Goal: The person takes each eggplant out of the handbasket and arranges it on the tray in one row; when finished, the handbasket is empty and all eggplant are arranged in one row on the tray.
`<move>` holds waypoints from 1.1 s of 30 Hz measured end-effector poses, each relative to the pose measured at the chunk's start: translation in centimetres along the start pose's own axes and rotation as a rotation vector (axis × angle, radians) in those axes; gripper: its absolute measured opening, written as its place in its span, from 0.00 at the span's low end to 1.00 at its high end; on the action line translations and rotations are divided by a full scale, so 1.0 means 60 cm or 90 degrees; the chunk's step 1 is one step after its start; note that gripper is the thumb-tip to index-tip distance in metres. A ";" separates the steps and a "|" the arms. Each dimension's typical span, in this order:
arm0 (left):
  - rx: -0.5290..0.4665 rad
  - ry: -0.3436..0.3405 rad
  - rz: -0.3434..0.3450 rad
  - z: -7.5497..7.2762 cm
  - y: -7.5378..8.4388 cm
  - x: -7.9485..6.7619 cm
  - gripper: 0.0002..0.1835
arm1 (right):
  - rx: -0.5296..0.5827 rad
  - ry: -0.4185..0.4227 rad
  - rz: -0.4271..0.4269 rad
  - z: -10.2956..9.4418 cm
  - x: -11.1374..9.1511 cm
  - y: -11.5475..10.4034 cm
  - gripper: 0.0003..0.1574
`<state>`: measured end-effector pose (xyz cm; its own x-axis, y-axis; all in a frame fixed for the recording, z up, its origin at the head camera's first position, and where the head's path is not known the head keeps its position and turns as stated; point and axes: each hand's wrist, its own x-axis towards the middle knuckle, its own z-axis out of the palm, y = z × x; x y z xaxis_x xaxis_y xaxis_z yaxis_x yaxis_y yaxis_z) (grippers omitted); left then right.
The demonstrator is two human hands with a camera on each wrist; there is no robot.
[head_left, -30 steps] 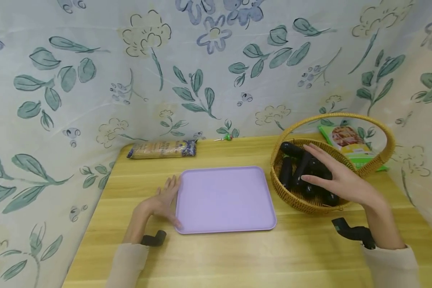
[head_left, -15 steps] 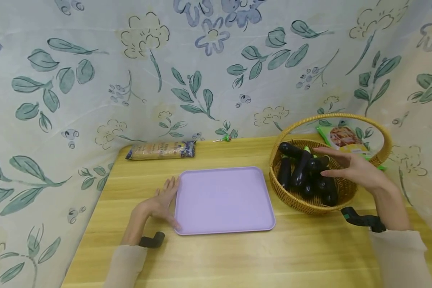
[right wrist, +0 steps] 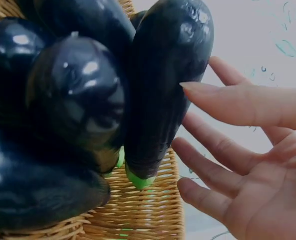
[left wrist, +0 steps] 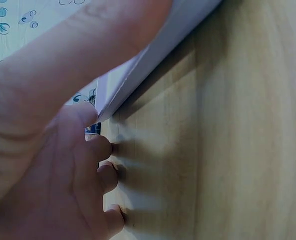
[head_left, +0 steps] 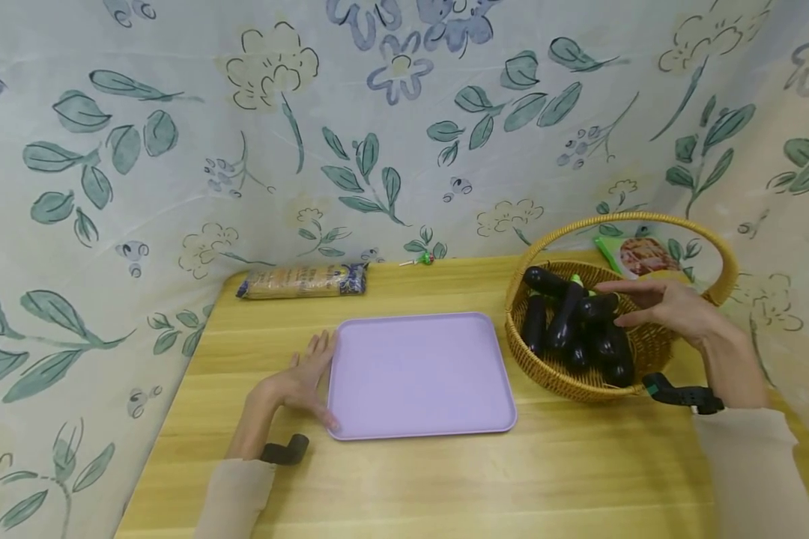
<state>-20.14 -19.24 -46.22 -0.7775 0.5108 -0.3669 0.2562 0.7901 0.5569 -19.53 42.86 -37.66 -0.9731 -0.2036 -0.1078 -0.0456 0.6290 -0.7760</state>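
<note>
A lilac tray lies flat on the table. My left hand rests at its left side, fingers spread, thumb at the near left corner; in the left wrist view the thumb lies across the tray's raised rim. To the right stands a wicker basket holding several dark eggplants. My right hand is over the basket's right side, thumb and fingers apart on either side of an eggplant. The thumb tip overlaps its skin in the right wrist view; whether it presses there, I cannot tell.
A packet of dried noodles or pasta lies at the back left. A small green-and-red item lies at the back edge. Behind the basket, a green food bag leans against the floral cloth. The basket's tall handle arches over the eggplants.
My right hand moved right and back from above the eggplants, then slightly left towards one at the basket's right side. My left hand stayed at the tray.
</note>
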 end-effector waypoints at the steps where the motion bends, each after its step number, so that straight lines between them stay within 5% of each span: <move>1: 0.001 0.000 -0.001 0.000 0.000 0.000 0.89 | 0.012 -0.002 0.000 0.000 0.001 0.002 0.39; 11: 0.002 0.000 -0.001 0.000 -0.001 0.000 0.89 | 0.046 -0.023 0.005 0.003 0.015 0.004 0.36; 19: 0.010 0.001 0.006 0.001 -0.002 0.002 0.89 | -0.055 -0.026 0.033 0.004 0.024 0.012 0.38; 33: 0.001 0.008 0.007 0.003 -0.008 -0.004 0.88 | -0.102 -0.023 -0.030 0.015 0.026 -0.001 0.33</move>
<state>-19.98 -19.72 -46.53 -0.7815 0.5149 -0.3522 0.2652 0.7852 0.5595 -20.82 41.84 -38.34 -0.9605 -0.2608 -0.0974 -0.1296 0.7286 -0.6725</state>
